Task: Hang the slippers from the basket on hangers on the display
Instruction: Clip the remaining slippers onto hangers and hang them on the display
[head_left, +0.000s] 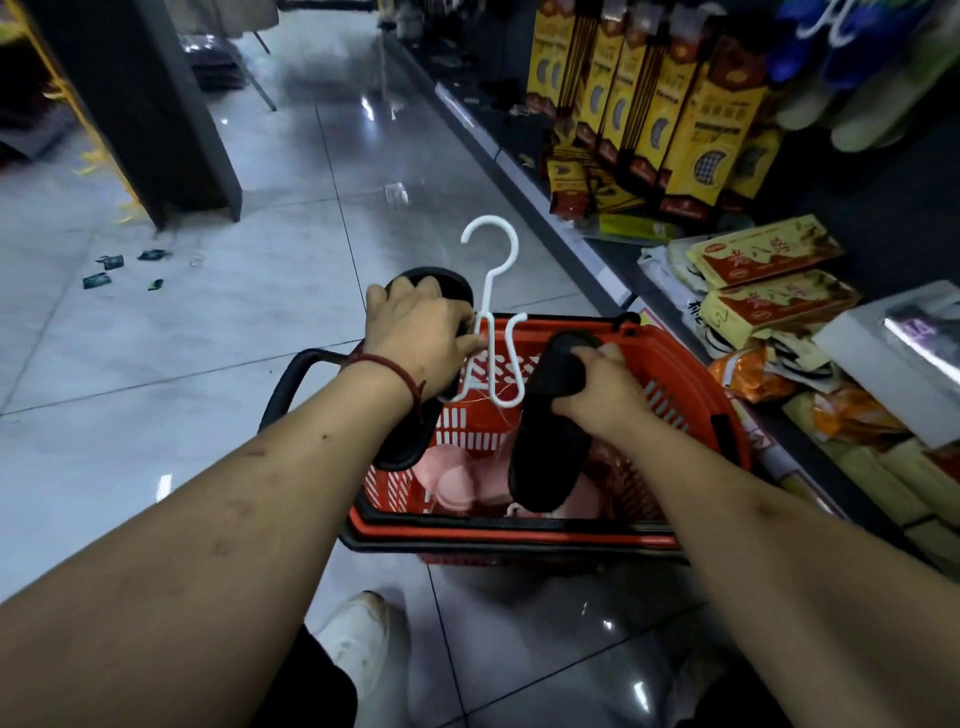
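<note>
Floor (208, 338) is glossy grey tile, shop aisle; shelving (519, 171) packed with yellow packets (691, 130) runs along the right, dark pillar (156, 104) and litter scraps (111, 270) left. Red basket (493, 532) sits on the tile beside the shelving, pink slippers (457, 483) inside. Left hand (415, 338) grips first black slipper (410, 441) plus white hanger (493, 312), right hand (602, 384) grips second black slipper (545, 457), both over the basket.
</note>
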